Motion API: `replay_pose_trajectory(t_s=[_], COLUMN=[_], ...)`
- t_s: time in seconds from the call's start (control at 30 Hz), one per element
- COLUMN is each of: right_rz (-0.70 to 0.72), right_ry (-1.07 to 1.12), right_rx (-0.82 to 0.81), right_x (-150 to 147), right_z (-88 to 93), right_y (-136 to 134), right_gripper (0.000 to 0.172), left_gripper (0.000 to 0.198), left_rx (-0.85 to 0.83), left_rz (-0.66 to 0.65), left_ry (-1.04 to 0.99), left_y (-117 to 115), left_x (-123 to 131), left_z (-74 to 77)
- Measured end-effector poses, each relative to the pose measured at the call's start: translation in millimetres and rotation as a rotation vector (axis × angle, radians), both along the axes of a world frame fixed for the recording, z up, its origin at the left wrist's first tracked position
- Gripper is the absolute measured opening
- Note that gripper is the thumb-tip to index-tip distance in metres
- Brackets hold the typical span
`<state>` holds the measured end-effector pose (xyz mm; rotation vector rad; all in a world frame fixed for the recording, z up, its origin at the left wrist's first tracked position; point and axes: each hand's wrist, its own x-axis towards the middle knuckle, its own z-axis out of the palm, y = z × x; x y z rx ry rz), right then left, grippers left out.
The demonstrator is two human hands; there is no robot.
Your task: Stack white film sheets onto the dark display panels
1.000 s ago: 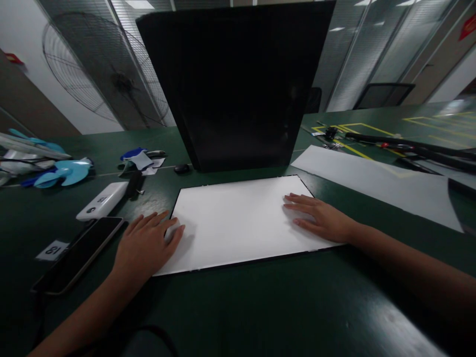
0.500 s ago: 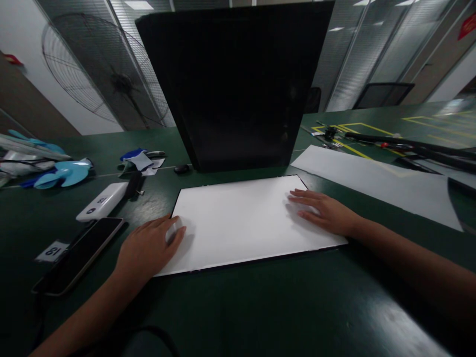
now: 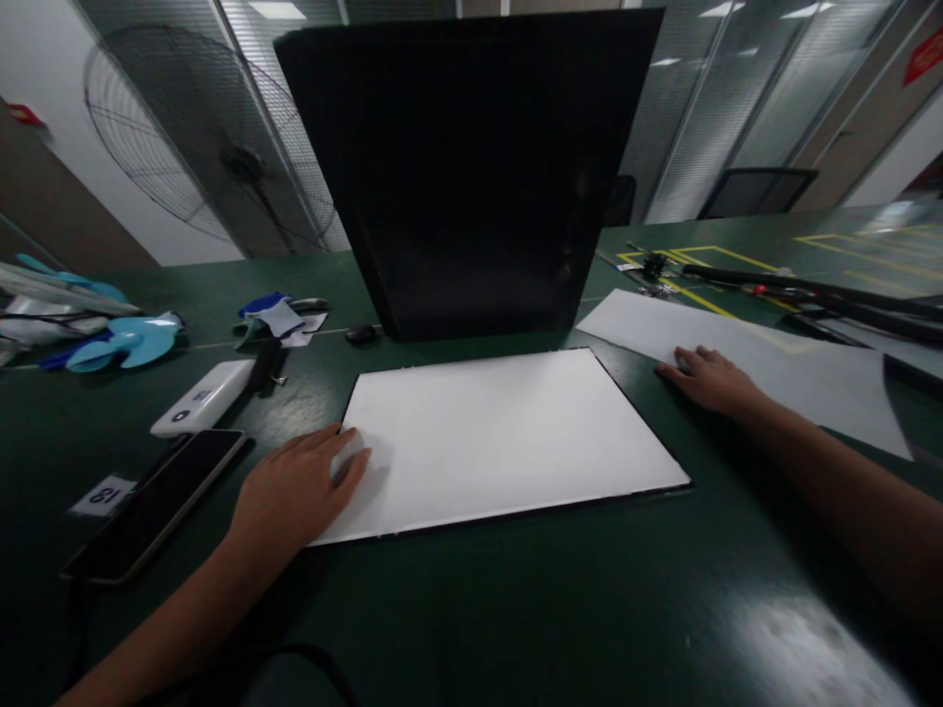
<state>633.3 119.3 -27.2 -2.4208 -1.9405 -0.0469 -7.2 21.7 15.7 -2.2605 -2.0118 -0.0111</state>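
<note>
Left grip [image 3: 291,486]: mine, thumb spread wide from the fingers, at the left edge of the white board [image 3: 486,432].
White board: flat on the tabletop [image 3: 471,609], before the black panel [image 3: 471,177].
Right grip [image 3: 711,381]: fingers bent at the near edge of the white sheet [image 3: 803,378]; I cannot tell whether they pinch it.
White sheet: right of the board.
Phone [image 3: 162,506]: left of my left grip.
</note>
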Motion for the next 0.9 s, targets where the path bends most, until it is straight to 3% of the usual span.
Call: replay_pose_trajectory(t_s=[0.4,0.57,0.9], right_rz=[-0.028,-0.011,-0.156], right_ry=[-0.098,-0.105,-0.025], right_rx=[-0.003,-0.023,0.068], right_x=[-23.0,-29.6,-31.0], right_z=[14.4,22.1,39.4], right_y=[-10.1,-12.0,-20.3], right_gripper=[0.075,0.061,0.054], left_gripper=[0.065,0.063,0.066], left_rx=[0.042,-0.005,-0.031], left_rz=[-0.060,-0.043,-0.042], left_ry=[-0.054,-0.019,-0.029], left_y=[0.1,0.2,-0.4], left_x=[-2.8,0.7,0.6], left_z=[-4.8,-1.7,-0.2])
